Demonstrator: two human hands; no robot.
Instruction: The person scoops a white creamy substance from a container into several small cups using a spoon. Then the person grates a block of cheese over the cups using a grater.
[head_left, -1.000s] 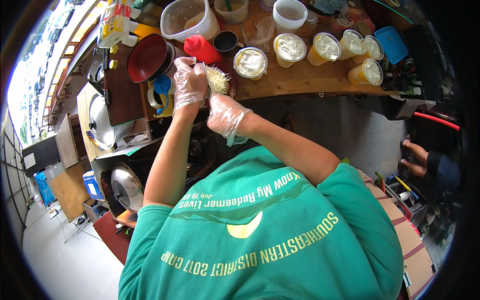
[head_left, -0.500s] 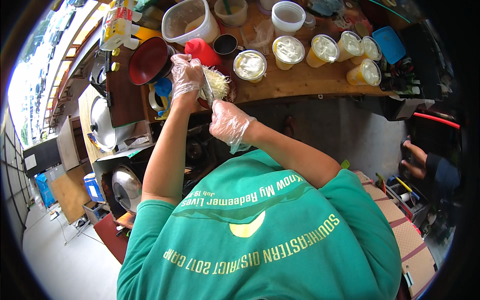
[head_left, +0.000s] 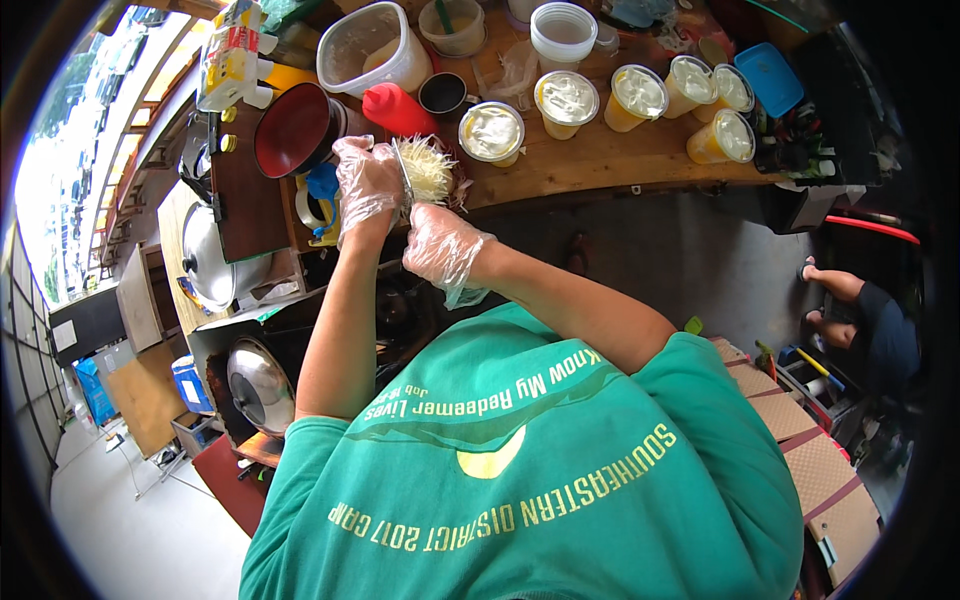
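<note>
Both my hands wear clear plastic gloves. My left hand (head_left: 368, 178) is closed at the upper part of a narrow metal tool (head_left: 404, 172), possibly a grater; what its fingers hold is hidden. My right hand (head_left: 440, 240), just below, is closed on the tool's lower end. Beside the tool, pale shredded food (head_left: 425, 168) is heaped in a round container whose rim is largely hidden. A red squeeze bottle (head_left: 395, 108) lies just behind my hands. To their right stands a lidded cup (head_left: 492, 135) with white topping.
More yellow cups (head_left: 628, 110) with white topping, a blue tray (head_left: 768, 78) and stacked plastic tubs (head_left: 560, 35) sit on the wooden table (head_left: 550, 168). At left are a red bowl (head_left: 292, 125) and a large steel lid (head_left: 208, 260). Another person's legs (head_left: 840, 290) show at right.
My hands have shifted slightly left with the metal tool between them, and more of the shredded heap shows beside it. The other person's legs moved a little.
</note>
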